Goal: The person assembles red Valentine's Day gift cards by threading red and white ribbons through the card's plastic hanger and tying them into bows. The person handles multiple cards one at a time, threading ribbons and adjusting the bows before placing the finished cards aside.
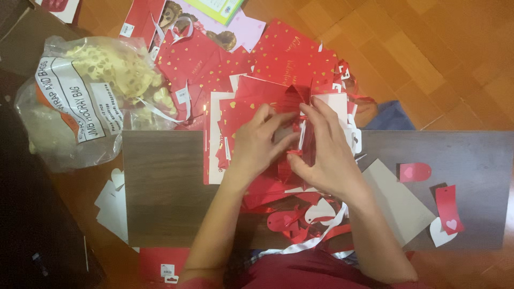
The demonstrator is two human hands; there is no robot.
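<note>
My left hand (pixel 257 142) and my right hand (pixel 324 147) meet over a red paper gift bag with small gold hearts (pixel 246 101), which rests on a dark wooden board (pixel 166 187). Both hands pinch the bag's folded top edge near a white ribbon handle (pixel 353 136). More flat red bags (pixel 292 56) are piled behind it on the floor. Red and white ribbons (pixel 321 238) trail below my wrists.
A clear plastic sack of cream-coloured bags (pixel 80 96) lies at the left. Red tags (pixel 415 172) (pixel 448 208), a white heart tag (pixel 440 235) and a grey card (pixel 399 203) sit on the board's right part. White card pieces (pixel 113 206) lie on the parquet floor.
</note>
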